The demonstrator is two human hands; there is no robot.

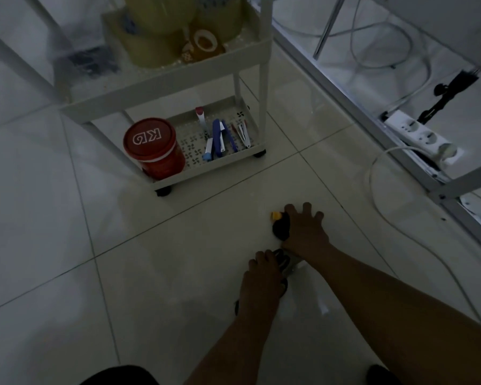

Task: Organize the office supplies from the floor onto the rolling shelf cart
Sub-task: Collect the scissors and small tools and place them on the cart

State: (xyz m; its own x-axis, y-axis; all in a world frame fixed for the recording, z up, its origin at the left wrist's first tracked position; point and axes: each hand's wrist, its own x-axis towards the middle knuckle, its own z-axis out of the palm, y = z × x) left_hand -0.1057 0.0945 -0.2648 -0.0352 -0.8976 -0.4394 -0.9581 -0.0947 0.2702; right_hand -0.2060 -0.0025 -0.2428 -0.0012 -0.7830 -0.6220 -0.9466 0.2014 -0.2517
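My right hand (306,227) lies on the floor tiles with its fingers spread. Its thumb side covers a black tool with a yellow end (278,223). Just nearer to me, my left hand (261,276) curls over a dark-handled metal tool that looks like scissors (286,263), also on the floor. The white rolling cart (161,87) stands beyond the hands. Its bottom shelf holds a red lidded tub (153,148) and blue and white staplers and pens (222,136). The shelf above carries rolls of tape (178,31).
A white power strip (422,140) and loose cables (383,195) lie along a metal frame (400,151) at the right. The cart rests on small black castors (163,191). My dark-clothed knees show at the bottom edge.
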